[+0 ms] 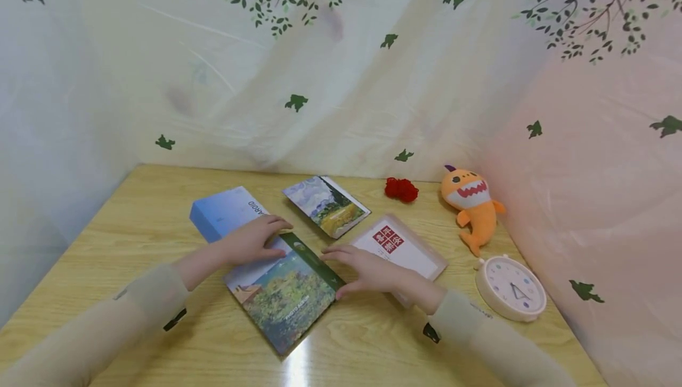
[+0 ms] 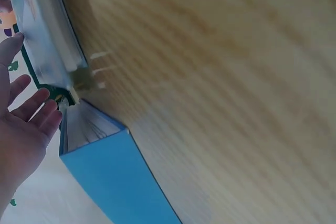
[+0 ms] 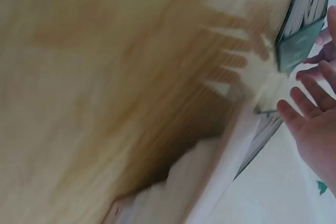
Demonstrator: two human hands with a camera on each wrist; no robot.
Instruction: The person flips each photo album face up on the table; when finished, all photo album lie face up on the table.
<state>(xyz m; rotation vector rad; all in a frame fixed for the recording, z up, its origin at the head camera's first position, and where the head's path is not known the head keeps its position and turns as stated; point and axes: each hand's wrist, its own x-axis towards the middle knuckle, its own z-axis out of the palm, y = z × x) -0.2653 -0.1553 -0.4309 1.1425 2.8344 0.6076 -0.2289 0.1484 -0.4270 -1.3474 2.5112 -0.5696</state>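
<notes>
A photo album (image 1: 285, 301) with a garden painting on its cover and a dark green spine lies slanted before me. My left hand (image 1: 253, 242) is over its far left edge, thumb and fingers spread. Close by its right corner, my right hand (image 1: 373, 270) reaches in with fingers extended and apart. Partly behind the left hand lies a thick blue album (image 1: 221, 212) with dark lettering; the left wrist view shows its blue spine (image 2: 115, 177) and page edges. A white album (image 1: 421, 257) with a red character stamp is partly hidden under the right forearm.
Farther back lies another painting-covered album (image 1: 326, 206). A red yarn bundle (image 1: 401, 190), an orange plush shark (image 1: 473, 206) and a round pale clock (image 1: 511, 287) stand along the right. Printed curtains (image 1: 341, 121) hang behind the wooden table (image 1: 133, 221).
</notes>
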